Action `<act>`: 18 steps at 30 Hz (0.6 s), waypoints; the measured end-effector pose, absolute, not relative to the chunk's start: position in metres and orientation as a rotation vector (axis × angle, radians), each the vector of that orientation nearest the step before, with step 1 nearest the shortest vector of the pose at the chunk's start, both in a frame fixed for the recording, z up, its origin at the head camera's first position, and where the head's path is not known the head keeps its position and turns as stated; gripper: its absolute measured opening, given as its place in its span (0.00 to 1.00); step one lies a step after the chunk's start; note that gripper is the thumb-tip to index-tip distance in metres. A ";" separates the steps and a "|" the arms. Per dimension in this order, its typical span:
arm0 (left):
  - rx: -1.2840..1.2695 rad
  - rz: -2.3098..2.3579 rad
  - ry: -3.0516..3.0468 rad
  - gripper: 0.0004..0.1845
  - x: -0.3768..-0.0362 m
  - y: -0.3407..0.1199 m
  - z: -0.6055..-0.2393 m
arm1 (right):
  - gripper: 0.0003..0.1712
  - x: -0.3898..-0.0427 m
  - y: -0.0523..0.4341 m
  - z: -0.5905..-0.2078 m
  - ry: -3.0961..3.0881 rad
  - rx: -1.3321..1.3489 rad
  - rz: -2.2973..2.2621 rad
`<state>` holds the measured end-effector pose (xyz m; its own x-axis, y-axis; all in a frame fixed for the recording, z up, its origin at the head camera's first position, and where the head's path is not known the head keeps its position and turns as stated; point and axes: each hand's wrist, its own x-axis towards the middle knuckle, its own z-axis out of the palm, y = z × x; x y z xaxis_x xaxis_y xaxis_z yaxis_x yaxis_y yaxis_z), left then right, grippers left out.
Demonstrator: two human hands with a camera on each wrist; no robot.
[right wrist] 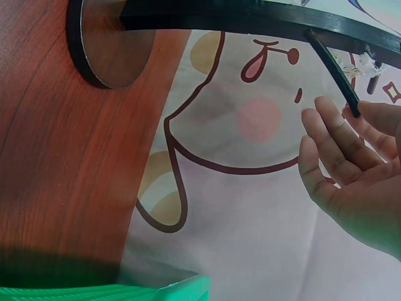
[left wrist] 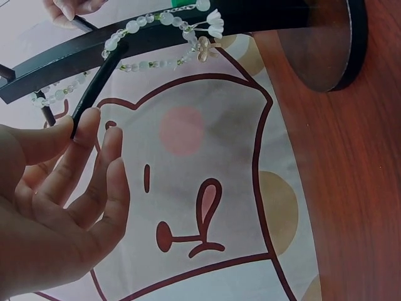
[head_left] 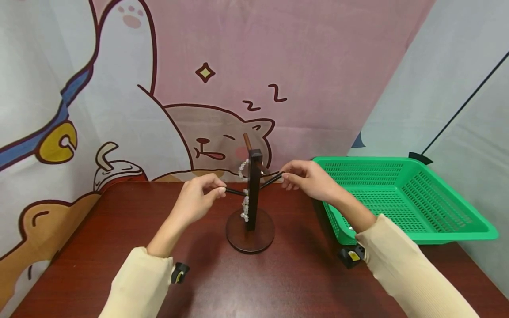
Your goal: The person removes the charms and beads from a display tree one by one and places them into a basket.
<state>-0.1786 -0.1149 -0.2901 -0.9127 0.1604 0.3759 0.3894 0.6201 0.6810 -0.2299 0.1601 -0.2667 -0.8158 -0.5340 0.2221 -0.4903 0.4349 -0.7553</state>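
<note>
A dark wooden display stand [head_left: 253, 207] rises from a round base [head_left: 237, 238] on the table. My left hand [head_left: 196, 196] pinches the outer end of its left peg [left wrist: 94, 94] between thumb and index finger, the other fingers loosely bent. A clear and pale beaded bracelet [head_left: 245, 207] with white flower charms [left wrist: 215, 24] hangs on that peg, close to the post. Another beaded bracelet [head_left: 241, 170] hangs higher up, partly behind the post. On the other side, the thumb and fingers of my right hand [head_left: 308, 179] pinch the tip of the right peg [right wrist: 333, 72].
A green plastic basket [head_left: 457, 238] stands at the right of the reddish-brown table [head_left: 278, 282], beneath my right forearm. A brown upper peg [head_left: 247, 141] sticks out near the post's top. Behind the table hangs a cartoon-printed cloth [head_left: 318, 66].
</note>
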 end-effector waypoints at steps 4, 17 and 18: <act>-0.442 -1.163 -2.562 0.02 -0.180 -0.115 -0.290 | 0.08 -0.230 0.160 -0.268 2.622 -0.937 -1.346; -0.420 -1.192 -2.595 0.02 -0.188 -0.115 -0.288 | 0.06 -0.221 0.164 -0.266 2.601 -0.960 -1.346; -0.417 -1.199 -2.597 0.02 -0.188 -0.115 -0.288 | 0.06 -0.220 0.164 -0.265 2.595 -0.964 -1.348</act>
